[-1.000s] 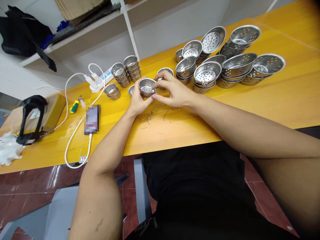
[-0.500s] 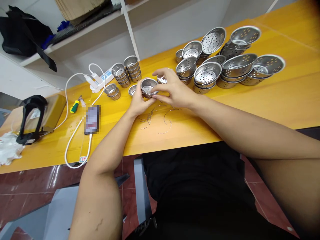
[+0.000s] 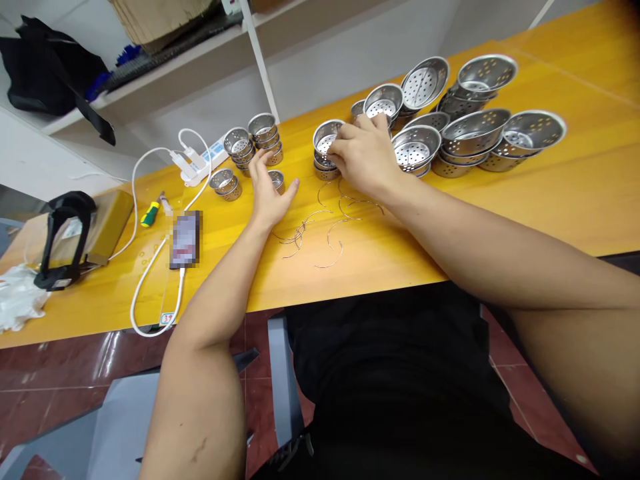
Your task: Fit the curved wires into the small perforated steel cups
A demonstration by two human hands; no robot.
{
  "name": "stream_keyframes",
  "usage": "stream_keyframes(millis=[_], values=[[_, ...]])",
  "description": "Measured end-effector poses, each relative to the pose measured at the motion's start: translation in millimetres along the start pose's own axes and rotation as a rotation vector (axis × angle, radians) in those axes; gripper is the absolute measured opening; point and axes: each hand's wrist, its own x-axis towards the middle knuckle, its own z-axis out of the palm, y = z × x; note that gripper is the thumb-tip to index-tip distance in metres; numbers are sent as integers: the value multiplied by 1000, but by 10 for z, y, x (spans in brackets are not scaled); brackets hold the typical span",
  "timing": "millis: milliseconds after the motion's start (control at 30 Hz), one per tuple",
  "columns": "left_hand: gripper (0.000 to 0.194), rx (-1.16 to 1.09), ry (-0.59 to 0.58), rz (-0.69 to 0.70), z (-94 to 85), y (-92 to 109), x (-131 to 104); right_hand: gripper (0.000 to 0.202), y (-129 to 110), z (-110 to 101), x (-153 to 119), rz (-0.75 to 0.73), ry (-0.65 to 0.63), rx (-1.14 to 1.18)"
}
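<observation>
My left hand (image 3: 267, 191) is open, thumb and fingers apart, around the near side of a small perforated metal cup (image 3: 277, 180) standing on the table. My right hand (image 3: 367, 157) reaches over the table with bent fingers gripping the right rim of a perforated metal cup (image 3: 326, 137). That cup sits at the top of a short stack. Part of its rim is covered by my fingers. Below the hands, several thin curved wires (image 3: 336, 257) lie loose on the tabletop.
Larger perforated bowls (image 3: 480, 133) stand stacked at the right. Small cup stacks (image 3: 263, 127) stand by a white power strip (image 3: 200, 167) at the left. A phone (image 3: 184, 240) on a white cable, a screwdriver (image 3: 150, 213) and a black frame-shaped object (image 3: 65, 233) lie farther left.
The cup held between both hands has moved right onto the short stack, in my right hand. My left hand has let go and opened. More wires show beneath.
</observation>
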Motion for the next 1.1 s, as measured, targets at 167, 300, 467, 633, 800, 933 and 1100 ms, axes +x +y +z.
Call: stream_keyframes(millis=[167, 300, 467, 633, 800, 933, 1100], values=[[115, 75, 90, -120, 16, -173, 2, 64, 81, 179, -22, -31, 15, -44], [119, 68, 86, -246, -9, -259, -6, 57, -3, 104, -65, -58, 21, -105], [116, 21, 28, -374, -98, -278, 19, 48, -332, -210, -124, -86, -149, -98], [109, 0, 45, -250, -116, -303, 53, 34, -255, -319, -293, -37, -512, -252], [108, -1, -2, -239, -78, -298, 29, 33, -11, -229, -451, 119, -658, -428], [104, -19, -24, -237, -91, -276, 25, 27, -167, -181, -407, 68, -657, -349], [97, -2, -26, -237, -99, -230, 22, 15, -446, -89, -339, -98, -703, -102]])
